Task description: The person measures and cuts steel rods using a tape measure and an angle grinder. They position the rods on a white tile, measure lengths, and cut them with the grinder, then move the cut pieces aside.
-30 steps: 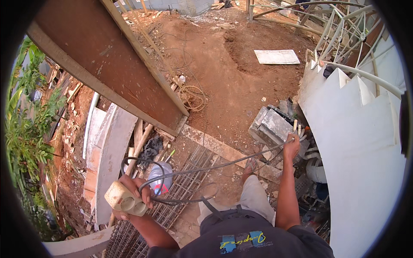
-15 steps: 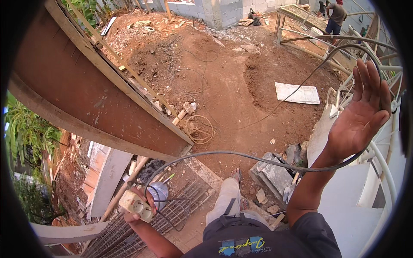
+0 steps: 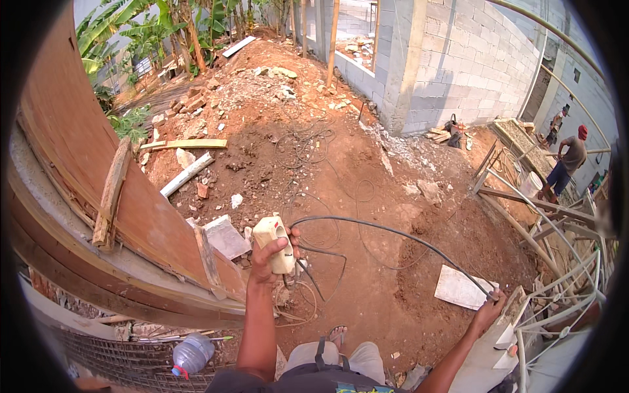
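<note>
My left hand [image 3: 265, 263] is closed around a cream-coloured socket strip [image 3: 267, 229], held out in front of me with its round outlets facing sideways. From the strip a black cable [image 3: 407, 238] arcs across to the right. Low on the right, my right hand [image 3: 489, 310] grips that cable between thumb and fingers. A loop of the same dark cable hangs below the strip. Thinner cable lies in loose coils [image 3: 308, 145] on the reddish soil farther off.
A curved wooden formwork panel [image 3: 154, 216] rises on my left. Below it are steel mesh [image 3: 108, 357] and a clear plastic water jug [image 3: 194, 354]. A white board [image 3: 464, 287] lies on the soil at right, beside pale metal frames [image 3: 563, 288]. Two people stand far right near a block wall [image 3: 475, 72].
My left hand has raised the socket strip from low left to the front. My right hand came down from an open, raised palm and now grips the cable. The view has tilted up.
</note>
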Available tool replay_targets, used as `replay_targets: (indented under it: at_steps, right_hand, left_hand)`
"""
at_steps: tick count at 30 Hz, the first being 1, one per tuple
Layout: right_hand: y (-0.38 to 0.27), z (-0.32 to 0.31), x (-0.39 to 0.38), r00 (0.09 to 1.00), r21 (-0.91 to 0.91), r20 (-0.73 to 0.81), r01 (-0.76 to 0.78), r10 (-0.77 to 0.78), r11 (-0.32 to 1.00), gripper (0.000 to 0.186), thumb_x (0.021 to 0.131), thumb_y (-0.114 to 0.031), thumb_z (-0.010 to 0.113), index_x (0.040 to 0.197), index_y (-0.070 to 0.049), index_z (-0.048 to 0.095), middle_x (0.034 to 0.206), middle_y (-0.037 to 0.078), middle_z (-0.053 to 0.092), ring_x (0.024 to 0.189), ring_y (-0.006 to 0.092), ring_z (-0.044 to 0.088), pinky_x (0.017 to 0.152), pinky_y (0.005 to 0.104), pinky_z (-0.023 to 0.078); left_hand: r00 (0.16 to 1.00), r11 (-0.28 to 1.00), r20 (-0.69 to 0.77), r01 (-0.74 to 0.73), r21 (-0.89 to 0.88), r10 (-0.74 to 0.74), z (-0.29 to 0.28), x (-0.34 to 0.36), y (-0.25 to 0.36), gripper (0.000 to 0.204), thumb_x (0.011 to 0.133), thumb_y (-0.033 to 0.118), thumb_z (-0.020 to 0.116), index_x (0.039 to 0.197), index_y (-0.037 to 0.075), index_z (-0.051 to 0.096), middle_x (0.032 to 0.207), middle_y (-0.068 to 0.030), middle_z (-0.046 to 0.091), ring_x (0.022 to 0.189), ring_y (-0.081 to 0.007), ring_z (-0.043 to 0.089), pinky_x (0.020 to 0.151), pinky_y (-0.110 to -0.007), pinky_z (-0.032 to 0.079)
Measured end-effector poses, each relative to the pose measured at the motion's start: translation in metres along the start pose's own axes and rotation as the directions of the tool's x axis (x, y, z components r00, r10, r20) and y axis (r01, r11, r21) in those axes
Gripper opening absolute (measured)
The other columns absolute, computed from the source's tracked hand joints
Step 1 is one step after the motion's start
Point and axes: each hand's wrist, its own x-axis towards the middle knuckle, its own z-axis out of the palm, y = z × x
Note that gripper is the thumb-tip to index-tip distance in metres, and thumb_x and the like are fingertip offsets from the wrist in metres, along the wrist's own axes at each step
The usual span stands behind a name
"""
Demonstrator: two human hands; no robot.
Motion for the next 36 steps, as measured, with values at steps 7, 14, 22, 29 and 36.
replay_targets:
  at_steps: [7,14,22,29,36]
  right_hand:
    - [0.044,0.205,-0.019,0.963,-0.423,0.251,0.021,0.095,0.906,0.049,0.103,-0.045,0.065,0.084,-0.001,0.062,0.075,0.022,0.062,0.07,0.0378,0.055,0.069,0.0504,0.045]
    - [0.147,0.383,0.056,0.856,-0.672,0.351,-0.052,0.379,0.739,0.035,0.094,-0.037,0.069,0.087,-0.003,0.073,0.089,0.025,0.071,0.085,0.0477,0.069,0.073,0.0604,0.052]
    - [-0.004,0.654,0.185,0.768,-0.554,0.635,0.376,0.086,0.743,0.038,0.09,-0.031,0.063,0.092,0.005,0.073,0.096,0.031,0.071,0.094,0.0496,0.069,0.081,0.0616,0.053]
    - [-0.418,0.904,0.246,0.67,-0.087,0.725,0.317,-0.159,0.944,0.022,0.086,-0.014,0.078,0.092,0.005,0.069,0.085,0.019,0.066,0.078,0.0327,0.059,0.076,0.0451,0.047]
    - [-0.568,0.975,0.245,0.697,-0.229,0.717,0.206,0.021,0.951,0.034,0.09,-0.026,0.074,0.084,0.007,0.068,0.073,0.019,0.066,0.068,0.026,0.056,0.069,0.0452,0.045]
  left_hand:
    - [0.97,0.904,0.093,-0.241,0.354,0.222,0.004,0.246,0.054,0.05,0.074,0.029,0.081,0.11,0.0,0.062,0.089,-0.0104,0.065,0.082,-0.0215,0.066,0.064,-0.034,0.058]
    - [0.907,0.783,-0.243,-0.135,0.607,0.344,-0.002,0.413,0.097,0.046,0.075,0.023,0.084,0.108,0.001,0.061,0.087,-0.008,0.066,0.07,-0.0164,0.065,0.061,-0.031,0.054]
    - [0.669,0.756,-0.707,0.335,0.562,0.229,-0.005,0.456,0.117,0.042,0.08,0.02,0.084,0.11,0.004,0.06,0.089,-0.0047,0.065,0.07,-0.0153,0.065,0.06,-0.031,0.054]
    - [0.487,0.802,-0.85,0.417,0.429,0.201,-0.032,0.552,0.119,0.037,0.085,0.019,0.082,0.113,0.004,0.062,0.088,-0.0021,0.066,0.073,-0.0124,0.064,0.063,-0.029,0.053]
    - [0.511,0.861,-0.836,0.317,0.399,0.2,-0.092,0.79,0.181,0.056,0.081,0.027,0.088,0.123,0.0,0.062,0.109,-0.0077,0.07,0.096,-0.0179,0.065,0.086,-0.034,0.053]
